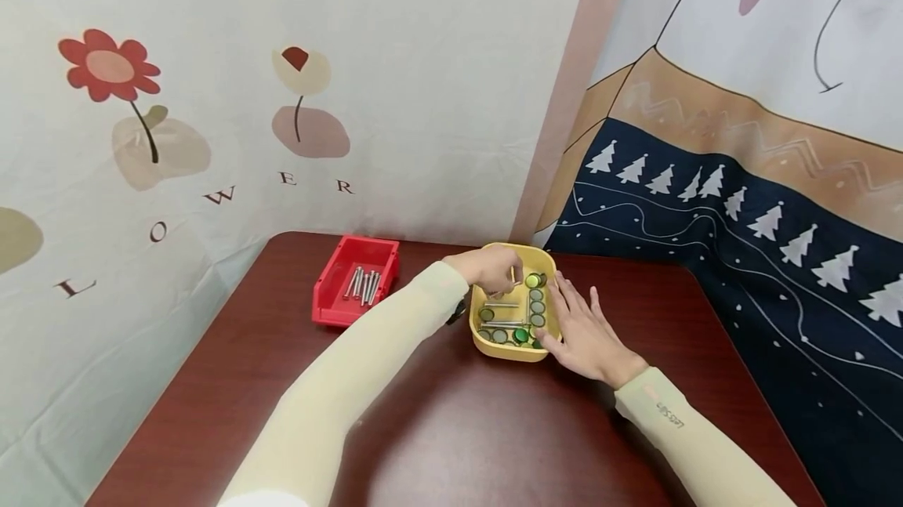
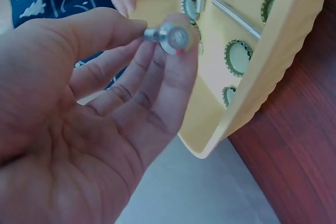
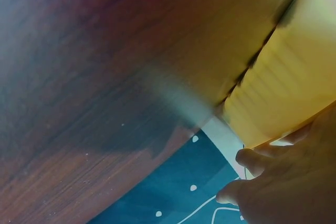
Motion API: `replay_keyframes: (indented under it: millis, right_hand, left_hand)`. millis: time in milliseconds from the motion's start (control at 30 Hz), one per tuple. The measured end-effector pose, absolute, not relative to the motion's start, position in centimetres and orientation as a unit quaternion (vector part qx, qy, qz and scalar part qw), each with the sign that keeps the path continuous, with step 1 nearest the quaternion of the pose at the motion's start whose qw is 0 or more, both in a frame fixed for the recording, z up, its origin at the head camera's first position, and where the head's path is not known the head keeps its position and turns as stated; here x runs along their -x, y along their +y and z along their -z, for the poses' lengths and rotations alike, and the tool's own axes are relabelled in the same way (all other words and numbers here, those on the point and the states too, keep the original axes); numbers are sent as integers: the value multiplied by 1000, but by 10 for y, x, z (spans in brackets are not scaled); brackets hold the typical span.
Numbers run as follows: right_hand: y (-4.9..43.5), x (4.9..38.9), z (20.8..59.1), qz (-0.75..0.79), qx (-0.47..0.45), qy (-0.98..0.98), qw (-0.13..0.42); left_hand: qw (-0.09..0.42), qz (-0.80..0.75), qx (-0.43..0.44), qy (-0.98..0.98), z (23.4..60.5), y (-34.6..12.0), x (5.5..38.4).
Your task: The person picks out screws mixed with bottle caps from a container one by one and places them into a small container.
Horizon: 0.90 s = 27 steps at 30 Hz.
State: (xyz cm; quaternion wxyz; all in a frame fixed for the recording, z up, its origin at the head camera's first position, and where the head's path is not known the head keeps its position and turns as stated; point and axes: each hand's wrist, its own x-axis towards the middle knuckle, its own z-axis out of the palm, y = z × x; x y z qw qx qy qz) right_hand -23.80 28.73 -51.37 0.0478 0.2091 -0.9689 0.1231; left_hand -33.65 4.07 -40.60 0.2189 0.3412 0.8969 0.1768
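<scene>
My left hand (image 1: 491, 268) reaches over the yellow basket (image 1: 513, 353) and pinches a metal bolt (image 2: 175, 38) between thumb and fingertips. In the left wrist view the bolt's round, recessed head faces the camera. Several bottle caps (image 1: 538, 308) line the basket's right and near sides, mostly grey-green inside up, with a green one (image 1: 520, 335) among them. Bolts (image 1: 502, 324) lie between the caps on the basket floor. My right hand (image 1: 589, 338) rests on the basket's right rim with its fingers spread; in the right wrist view they lie along the yellow wall (image 3: 283, 87).
Left of the basket stands a red bin (image 1: 328, 316) with several loose bolts (image 1: 362, 286) in it. Both containers sit toward the far edge of the dark wooden table (image 1: 458, 444). Printed cloths (image 1: 437, 99) hang behind the table and on its right.
</scene>
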Motion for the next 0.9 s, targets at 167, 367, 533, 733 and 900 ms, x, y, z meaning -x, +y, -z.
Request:
replay_keyframes:
  millis: [167, 367, 533, 733, 900]
  right_hand:
    - [287, 236, 512, -126, -207, -969, 41]
    - [286, 237, 514, -132, -206, -969, 39]
    - [286, 237, 514, -136, -205, -969, 35]
    - [287, 238, 515, -141, -203, -968, 32]
    - [286, 237, 515, -139, -204, -968, 37]
  left_hand:
    - [240, -246, -340, 875, 407, 29, 336]
    - [253, -282, -322, 868, 406, 11, 339]
    - [262, -303, -309, 863, 405, -6, 341]
    - [242, -320, -306, 863, 403, -33, 342]
    - [234, -336, -294, 864, 405, -59, 342]
